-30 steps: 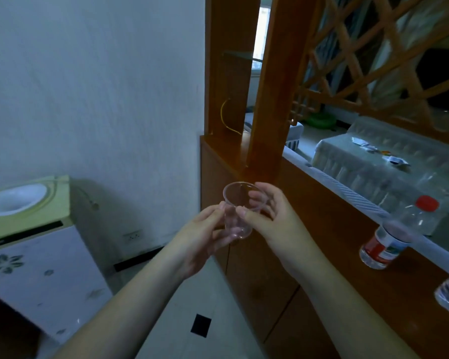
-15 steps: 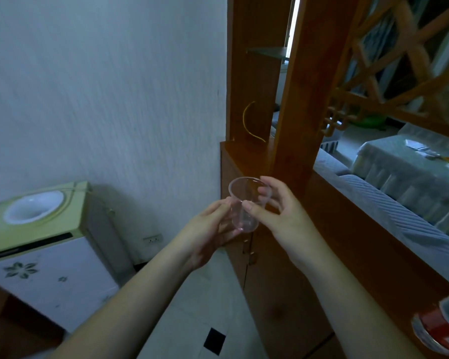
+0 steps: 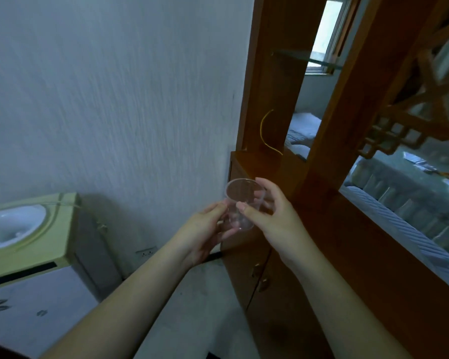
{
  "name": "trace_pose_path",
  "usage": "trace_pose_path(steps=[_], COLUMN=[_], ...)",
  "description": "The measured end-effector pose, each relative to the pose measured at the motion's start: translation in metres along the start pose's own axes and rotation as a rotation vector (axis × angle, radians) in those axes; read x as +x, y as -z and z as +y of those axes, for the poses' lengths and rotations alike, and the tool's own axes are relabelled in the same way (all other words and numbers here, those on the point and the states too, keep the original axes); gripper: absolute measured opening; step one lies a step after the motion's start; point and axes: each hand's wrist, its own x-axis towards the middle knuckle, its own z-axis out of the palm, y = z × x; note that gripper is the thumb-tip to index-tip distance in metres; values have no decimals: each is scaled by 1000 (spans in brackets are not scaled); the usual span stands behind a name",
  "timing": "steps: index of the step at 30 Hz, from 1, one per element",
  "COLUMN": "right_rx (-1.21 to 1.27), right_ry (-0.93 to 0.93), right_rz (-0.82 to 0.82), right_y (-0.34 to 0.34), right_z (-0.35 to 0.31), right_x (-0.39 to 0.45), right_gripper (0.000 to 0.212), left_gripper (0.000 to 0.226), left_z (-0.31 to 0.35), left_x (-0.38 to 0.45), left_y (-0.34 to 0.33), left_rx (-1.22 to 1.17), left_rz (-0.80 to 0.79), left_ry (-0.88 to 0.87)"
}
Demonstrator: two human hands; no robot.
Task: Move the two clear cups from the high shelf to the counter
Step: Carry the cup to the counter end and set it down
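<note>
A clear plastic cup (image 3: 240,200) is upright in mid-air in front of the wooden counter (image 3: 259,164). Both hands hold it. My left hand (image 3: 205,231) grips its left side and base. My right hand (image 3: 272,218) pinches its rim and right side, thumb on the near wall. I cannot tell whether it is one cup or two nested. A glass shelf (image 3: 306,59) sits high between the wooden posts, with nothing visible on it.
A white wall fills the left. A green and white water dispenser (image 3: 29,244) stands at lower left. Wooden cabinet doors (image 3: 259,275) are under the counter. A lattice screen (image 3: 412,112) and a covered sofa (image 3: 410,208) lie to the right.
The view has swung left and up, so the bottles on the counter have left the frame. Both hands keep the same hold on the cup.
</note>
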Motion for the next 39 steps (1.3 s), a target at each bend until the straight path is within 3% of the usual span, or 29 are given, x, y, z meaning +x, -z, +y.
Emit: trace_pose_path(steps=[13, 26, 39], right_rx=[-11, 16, -163], right_ry=[-50, -101, -149], right_rz=[128, 225, 281], right_y=[-46, -7, 26], right_z=[14, 73, 127], right_x=[88, 200, 313], right_gripper=[71, 70, 76], left_gripper=[24, 22, 24], left_z=[49, 55, 55], left_x=[101, 238, 364], left_y=[63, 45, 33], left_rx=[63, 157, 258], left_rz=[-71, -132, -159], left_ry=[53, 82, 46])
